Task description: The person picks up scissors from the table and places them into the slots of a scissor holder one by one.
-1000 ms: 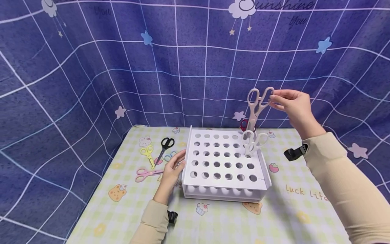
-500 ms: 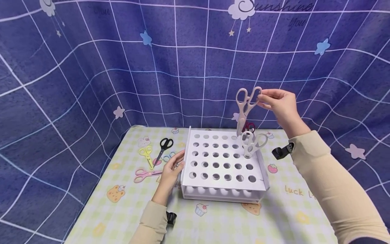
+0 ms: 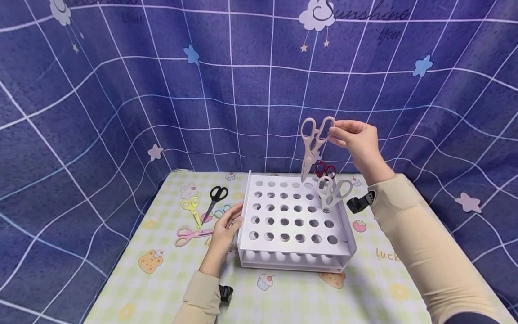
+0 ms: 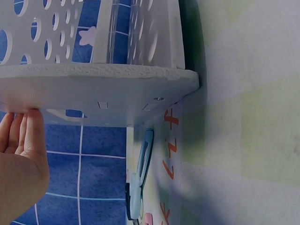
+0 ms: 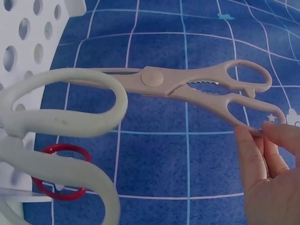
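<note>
My right hand pinches one handle loop of the pale pink kitchen scissors. They hang point down, the tip right at the rack's back row of holes. In the right wrist view the thumb and fingers grip the outer edge of that loop. The white rack has a top full of round holes. My left hand rests on its left side panel, fingertips against the panel in the left wrist view. White scissors stand in a hole on the right, with small red scissors behind them.
Left of the rack lie black scissors, yellow scissors, pink scissors and light blue scissors, partly hidden by the left hand in the head view. A checked cloth covers the table; a blue curtain hangs behind.
My right hand has moved left with the pale pink scissors, from behind the white scissors to over the rack's back row. The left hand has stayed on the rack's side.
</note>
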